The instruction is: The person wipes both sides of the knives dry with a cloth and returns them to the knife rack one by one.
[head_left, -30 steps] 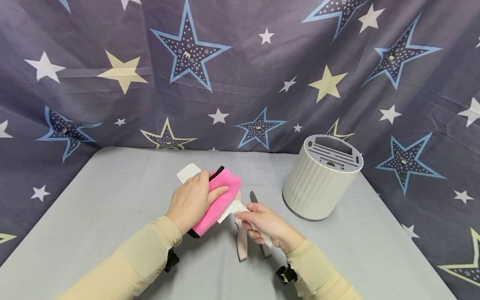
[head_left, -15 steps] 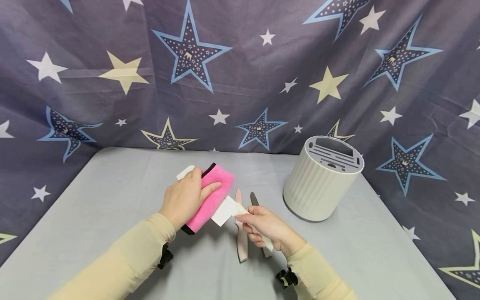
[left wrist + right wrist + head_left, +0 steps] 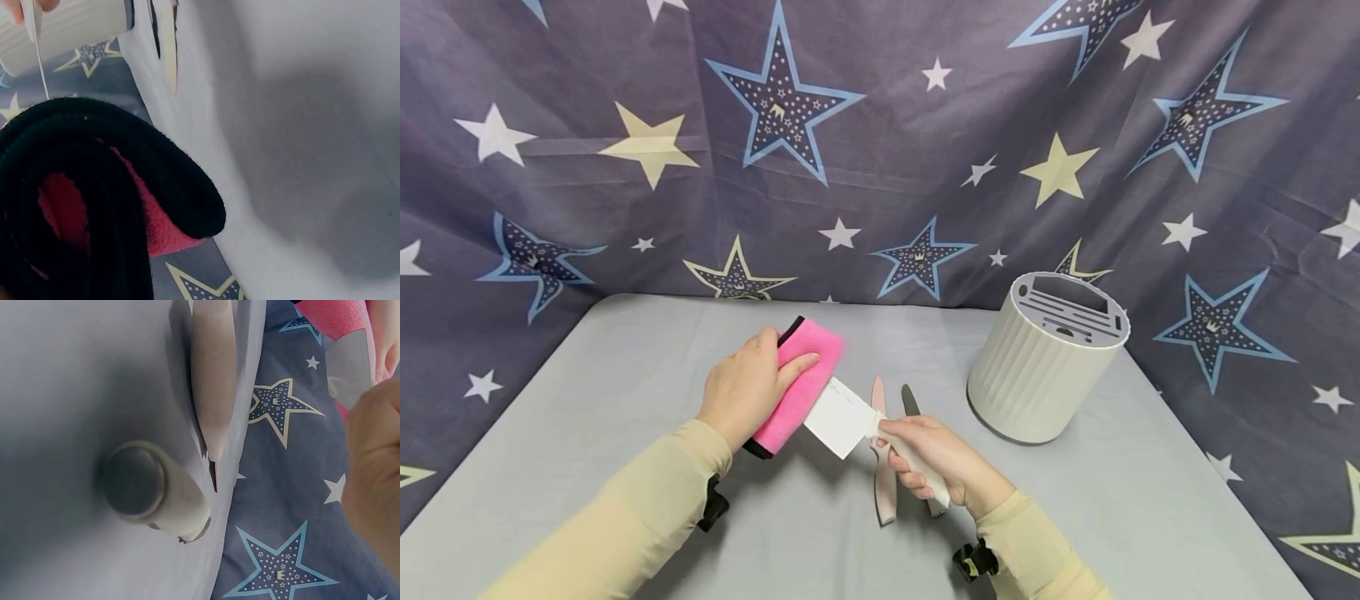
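My left hand grips a folded pink cloth with black edging, its thumb along the near face. The cloth lies around the far part of a broad white cleaver blade, whose tip is hidden. Around the cleaver's white handle are the curled fingers of my right hand. Beneath that hand, a pink knife and a dark-bladed knife lie on the table. In the left wrist view the cloth's black edge fills the lower left; the right wrist view shows the blade against the cloth.
A ribbed cream knife block with a slotted grey top stands at the right of the grey-covered table. Behind hangs a dark curtain printed with stars.
My left hand and the cloth have slid left along the blade, baring more of it near the handle. The blade's far end no longer shows past the cloth. My right hand stays nearly still.
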Available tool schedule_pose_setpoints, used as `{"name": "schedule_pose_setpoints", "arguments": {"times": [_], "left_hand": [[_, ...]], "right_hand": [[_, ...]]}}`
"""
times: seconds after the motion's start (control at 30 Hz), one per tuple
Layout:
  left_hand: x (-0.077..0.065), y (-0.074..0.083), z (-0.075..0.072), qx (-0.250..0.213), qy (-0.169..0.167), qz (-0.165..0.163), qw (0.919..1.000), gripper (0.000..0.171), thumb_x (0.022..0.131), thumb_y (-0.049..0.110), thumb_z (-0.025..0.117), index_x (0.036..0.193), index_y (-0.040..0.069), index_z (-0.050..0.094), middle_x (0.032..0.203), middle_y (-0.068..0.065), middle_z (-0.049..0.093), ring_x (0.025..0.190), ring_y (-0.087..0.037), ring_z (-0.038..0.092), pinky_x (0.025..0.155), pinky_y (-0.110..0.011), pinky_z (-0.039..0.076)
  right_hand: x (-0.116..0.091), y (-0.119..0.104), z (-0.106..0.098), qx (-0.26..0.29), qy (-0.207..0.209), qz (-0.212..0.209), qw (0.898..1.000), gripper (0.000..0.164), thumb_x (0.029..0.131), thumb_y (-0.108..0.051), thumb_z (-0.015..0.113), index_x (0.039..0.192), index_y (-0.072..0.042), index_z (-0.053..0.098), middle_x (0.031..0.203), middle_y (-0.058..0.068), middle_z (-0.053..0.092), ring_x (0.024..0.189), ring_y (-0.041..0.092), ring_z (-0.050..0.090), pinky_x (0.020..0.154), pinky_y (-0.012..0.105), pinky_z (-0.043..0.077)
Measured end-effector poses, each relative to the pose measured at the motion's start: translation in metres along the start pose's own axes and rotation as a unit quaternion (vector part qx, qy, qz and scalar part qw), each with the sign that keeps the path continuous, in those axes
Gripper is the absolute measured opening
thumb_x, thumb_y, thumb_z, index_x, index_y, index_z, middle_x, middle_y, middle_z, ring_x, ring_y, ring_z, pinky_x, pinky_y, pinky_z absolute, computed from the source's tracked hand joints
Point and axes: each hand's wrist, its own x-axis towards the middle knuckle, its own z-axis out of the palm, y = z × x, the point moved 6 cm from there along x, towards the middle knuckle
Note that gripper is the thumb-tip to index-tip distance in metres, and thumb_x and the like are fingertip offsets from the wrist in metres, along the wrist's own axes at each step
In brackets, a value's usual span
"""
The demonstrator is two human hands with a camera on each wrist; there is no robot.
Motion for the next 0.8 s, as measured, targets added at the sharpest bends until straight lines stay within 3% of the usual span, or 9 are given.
{"name": "schedule_pose_setpoints", "arguments": {"times": [0.8], "left_hand": [[0.008,-0.043,-0.007,0.024,0.028,-0.029,0.9989,0.054,0.093,0.057,0.060,0.083,0.007,0.042,0.067,-0.009,0.050,0.052,-0.030,0.050,0.047,-0.041,0.038]], "right_hand": [[-0.001,0.009,-0.004,-0.018,-0.015,0.006,1.000,0.030,0.099,-0.034,0.053,0.100,-0.004,0.051,0.059,-0.006,0.043,0.038,0.002,0.032,0.034,0.017,0.029]]}}
